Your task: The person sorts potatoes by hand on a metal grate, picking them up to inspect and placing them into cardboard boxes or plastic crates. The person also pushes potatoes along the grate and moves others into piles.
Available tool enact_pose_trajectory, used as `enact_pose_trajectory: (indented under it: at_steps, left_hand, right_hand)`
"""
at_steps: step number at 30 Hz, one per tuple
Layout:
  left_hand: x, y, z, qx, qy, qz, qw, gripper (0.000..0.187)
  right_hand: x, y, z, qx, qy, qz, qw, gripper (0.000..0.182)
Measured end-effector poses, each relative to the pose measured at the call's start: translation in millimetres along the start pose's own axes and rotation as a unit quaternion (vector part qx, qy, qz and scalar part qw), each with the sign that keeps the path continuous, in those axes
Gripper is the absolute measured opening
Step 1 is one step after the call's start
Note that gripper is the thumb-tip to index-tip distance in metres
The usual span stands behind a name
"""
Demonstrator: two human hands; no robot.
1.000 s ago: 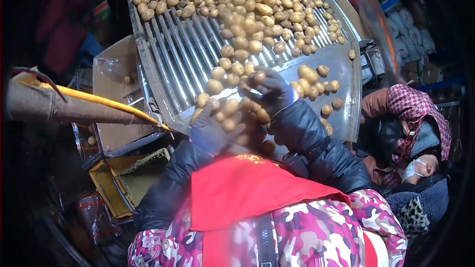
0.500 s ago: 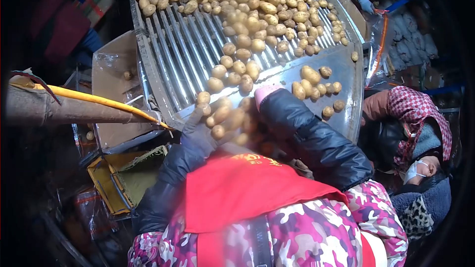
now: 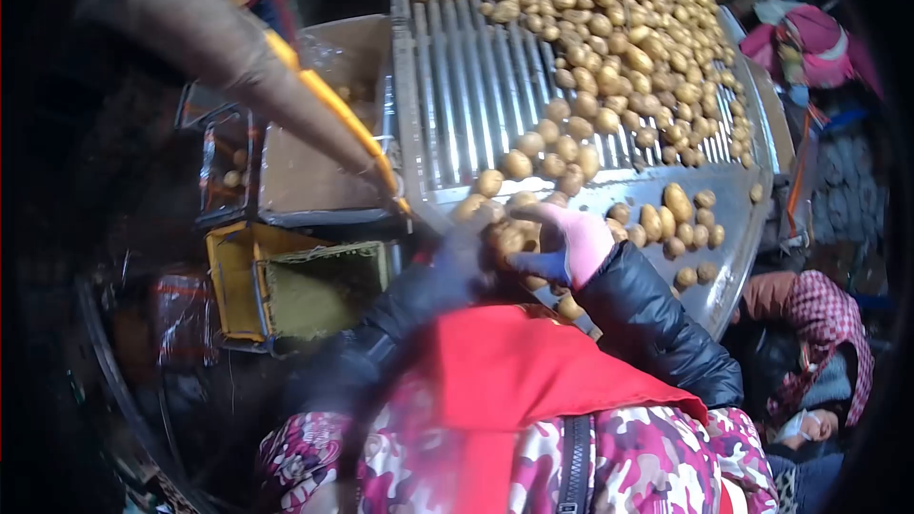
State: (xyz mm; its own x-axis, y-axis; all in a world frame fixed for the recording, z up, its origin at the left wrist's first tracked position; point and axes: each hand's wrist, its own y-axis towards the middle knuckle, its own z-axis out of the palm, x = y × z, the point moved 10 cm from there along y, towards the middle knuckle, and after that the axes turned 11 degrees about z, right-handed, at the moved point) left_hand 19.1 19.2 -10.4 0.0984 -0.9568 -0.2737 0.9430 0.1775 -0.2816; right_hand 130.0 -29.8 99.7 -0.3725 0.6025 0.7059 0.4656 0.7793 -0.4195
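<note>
Many potatoes (image 3: 638,48) lie heaped on a ribbed metal rack (image 3: 476,86), and a strand of them runs down to my hands. My right hand (image 3: 569,240), in a pink and blue glove, is bent over potatoes with thumb and fingers apart at its left side; whether it grips one is unclear. Beside it on the left, my left hand (image 3: 462,249) is smeared by motion against the same potatoes, its fingers not distinct. A looser group of potatoes (image 3: 678,214) rests on the smooth metal plate (image 3: 609,192) to the right.
A thick pole (image 3: 248,67) with a yellow cable slants in from upper left. Below it are a cardboard box (image 3: 314,171) and a yellow crate (image 3: 233,276) with a green-lined container. One person (image 3: 819,343) is at lower right, another (image 3: 814,48) at upper right.
The view has shifted, so the rack appears farther right. My right hand, mostly hidden by its sleeve before, now shows its glove. My hands appear closer together around the potatoes.
</note>
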Motion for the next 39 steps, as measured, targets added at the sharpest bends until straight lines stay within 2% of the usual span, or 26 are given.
enact_pose_trajectory:
  at_steps: [3,4,7,10,14,15,17,18,19,21,22,23,24,26,27,28,30,31,32,33,34,35,36,37,38,39]
  left_hand:
    - [-6,-22,2,-0.022,-0.021,-0.003,1.0,0.033]
    - [-7,-28,1,-0.036,-0.026,-0.004,0.999,0.033]
    - [-18,-59,-20,-0.112,-0.001,0.055,0.992,0.033]
    - [-47,-115,-51,-0.198,0.048,0.148,0.968,0.03]
    - [-81,-182,-104,-0.218,0.037,0.266,0.938,0.027]
    - [-90,-191,-103,-0.196,0.016,0.291,0.936,0.029]
    - [-103,-220,-177,-0.315,0.167,0.236,0.904,0.028]
    - [-124,-238,-139,-0.434,0.42,0.141,0.785,0.039]
    - [-129,-230,-132,-0.431,0.462,0.182,0.754,0.043]
    - [-139,-221,-123,-0.426,0.542,0.26,0.676,0.052]
    - [-124,-195,-120,-0.335,0.477,0.246,0.774,0.061]
    - [-110,-169,-105,-0.239,0.403,0.231,0.853,0.07]
    - [-96,-144,-65,-0.218,0.327,0.207,0.896,0.064]
    - [-68,-105,-21,-0.156,0.305,0.193,0.919,0.058]
    - [-59,-87,-15,-0.083,0.306,0.179,0.931,0.056]
    - [-49,-87,-28,-0.128,0.269,0.152,0.942,0.047]
    - [-58,-98,-52,-0.118,0.337,0.091,0.93,0.043]
    - [-63,-101,-59,-0.114,0.368,0.057,0.921,0.041]
    - [-79,-106,-59,-0.224,0.271,0.027,0.936,0.035]
    - [-99,-104,-99,-0.146,0.319,0.061,0.935,0.034]
    - [-145,-110,-93,-0.177,0.391,0.107,0.897,0.029]
    - [-209,-119,-80,-0.224,0.506,0.169,0.816,0.025]
    - [-272,-125,-62,-0.26,0.639,0.215,0.692,0.021]
    - [-334,-138,-35,-0.294,0.765,0.25,0.516,0.017]
    - [-377,-143,-11,-0.317,0.844,0.253,0.351,0.013]
    - [-411,-145,2,-0.345,0.876,0.233,0.244,0.01]
  right_hand:
    - [4,8,2,0.009,0.057,-0.034,0.998,0.055]
    - [-10,13,7,0.036,0.132,0.029,0.99,0.049]
    - [-27,20,14,0.074,0.255,0.087,0.96,0.04]
    - [-42,23,34,0.138,0.282,0.144,0.938,0.043]
    - [-57,24,70,0.205,0.48,0.19,0.832,0.051]
    - [-67,28,84,0.195,0.507,0.243,0.804,0.074]
    - [-74,43,102,0.293,0.592,0.183,0.729,0.075]
    - [-71,47,112,0.358,0.637,0.145,0.667,0.076]
    - [-65,50,120,0.423,0.673,0.103,0.597,0.077]
    - [-48,48,123,0.416,0.631,0.093,0.649,0.079]
    - [-29,39,111,0.336,0.542,0.127,0.76,0.081]
    - [-14,34,105,0.321,0.467,0.105,0.817,0.076]
    - [1,29,102,0.329,0.397,0.053,0.855,0.072]
    - [26,17,100,0.346,0.34,-0.007,0.875,0.063]
    - [34,7,98,0.35,0.416,0.018,0.839,0.054]
    - [42,-3,96,0.351,0.49,0.042,0.797,0.045]
    - [-39,46,93,0.24,0.386,0.009,0.891,0.047]
    - [-50,43,78,0.206,0.391,0.063,0.895,0.048]
    - [-62,39,63,0.171,0.399,0.117,0.893,0.049]
    - [-72,36,51,0.174,0.401,0.112,0.892,0.052]
    - [-83,33,40,0.178,0.403,0.106,0.892,0.054]
    - [-109,24,36,0.16,0.437,0.125,0.876,0.056]
    - [-135,15,33,0.141,0.472,0.142,0.859,0.058]
    - [-161,5,29,0.12,0.505,0.156,0.84,0.061]
    - [-191,11,39,0.193,0.612,0.128,0.756,0.06]
    - [-210,8,36,0.164,0.658,0.12,0.725,0.058]
